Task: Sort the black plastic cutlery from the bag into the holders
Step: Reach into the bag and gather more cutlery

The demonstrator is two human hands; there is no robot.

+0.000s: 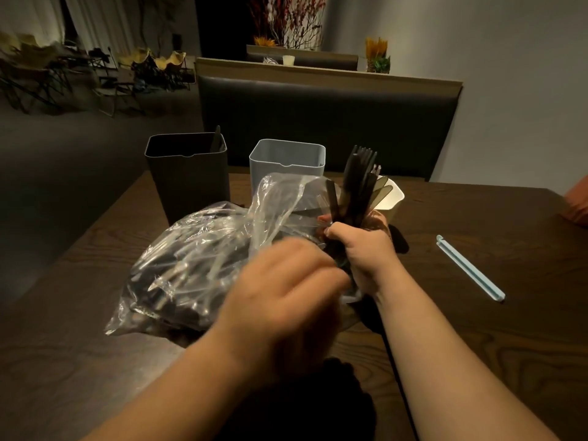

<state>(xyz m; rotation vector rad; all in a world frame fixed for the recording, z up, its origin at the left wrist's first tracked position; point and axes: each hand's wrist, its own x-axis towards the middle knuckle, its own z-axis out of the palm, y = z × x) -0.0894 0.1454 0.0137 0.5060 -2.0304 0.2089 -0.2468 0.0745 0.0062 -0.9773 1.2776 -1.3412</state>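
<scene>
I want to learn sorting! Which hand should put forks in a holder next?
Probably the right hand: it grips a bunch of forks upright just in front of the white holder. The left hand is blurred at the bag.

My left grip (286,291) came through smeared with blur, so I could not tell how its fingers lay. It covered the near right corner of the bag (191,265). Through the crinkled plastic I could not sort the dark pieces by kind. The right grip (361,251) hid the lower handles of its cutlery bundle (356,186), and the bundle blocked most of the white holder (394,195). An orange thing (577,202) was cut off at the right edge.
</scene>
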